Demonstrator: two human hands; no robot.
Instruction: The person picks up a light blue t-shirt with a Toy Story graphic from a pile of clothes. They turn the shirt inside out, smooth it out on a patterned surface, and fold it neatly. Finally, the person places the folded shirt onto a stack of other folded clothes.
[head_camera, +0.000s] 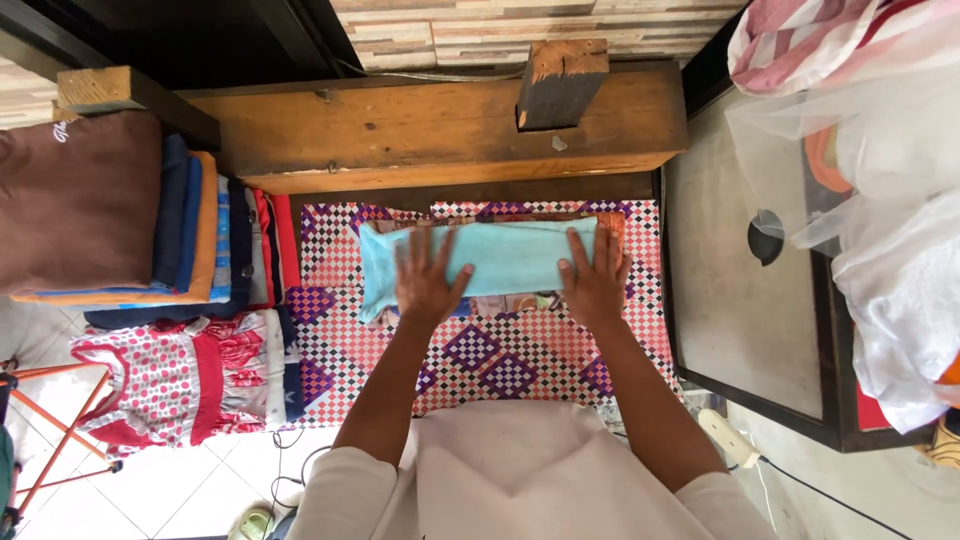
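A light blue folded cloth (510, 255) lies across a checkered red, white and purple mat (480, 355). My left hand (428, 282) presses flat on the cloth's left part, fingers spread. Flat on the cloth's right end rests my right hand (594, 278), fingers together and pointing away from me. Under the blue cloth a patterned fabric (515, 302) peeks out at its near edge. Neither hand grips anything.
A stack of folded clothes (150, 215) stands at the left, with a red and white patterned garment (190, 375) in front of it. A wooden beam (440, 125) runs along the far edge. At the right are a dark tray-like table (745, 330) and white netting (890, 200).
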